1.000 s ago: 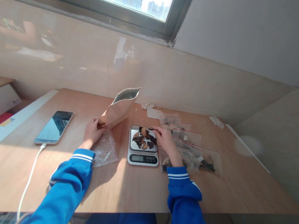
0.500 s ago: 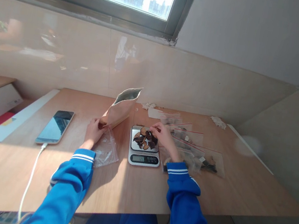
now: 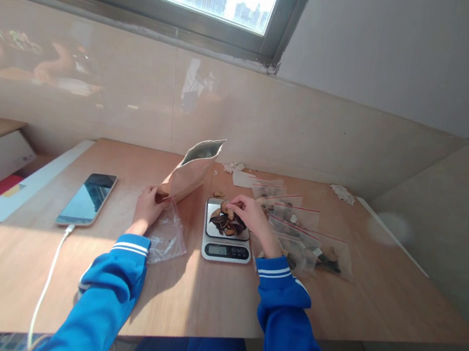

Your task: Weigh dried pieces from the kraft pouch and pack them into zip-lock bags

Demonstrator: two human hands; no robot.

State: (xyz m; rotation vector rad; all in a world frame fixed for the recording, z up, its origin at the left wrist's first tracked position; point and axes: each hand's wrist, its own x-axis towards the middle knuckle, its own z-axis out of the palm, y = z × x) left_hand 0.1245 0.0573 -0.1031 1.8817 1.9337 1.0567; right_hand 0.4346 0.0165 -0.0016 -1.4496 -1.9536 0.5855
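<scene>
My left hand (image 3: 148,209) is closed on the lower end of a brown paper pouch (image 3: 191,177), which leans with its mouth open toward the wall. Beside that hand a clear zip bag (image 3: 167,242) lies flat. A small kitchen scale (image 3: 226,252) carries a pile of dark-edged, dried brown slices (image 3: 226,225); its display is lit but too small to read surely. Over the back of the pile, my right hand (image 3: 252,215) pinches a dried slice between thumb and fingertips. The fingers partly hide the pile's right side.
Several zip bags (image 3: 331,257) with dried pieces lie right of the scale. Crumpled tissue (image 3: 343,194) rests near the wall. A phone (image 3: 87,199) with a white cable (image 3: 46,282) lies at left. One loose slice (image 3: 218,194) is behind the scale.
My right hand has shifted a little left and down over the pile. The left hand and the pouch have stayed nearly still.
</scene>
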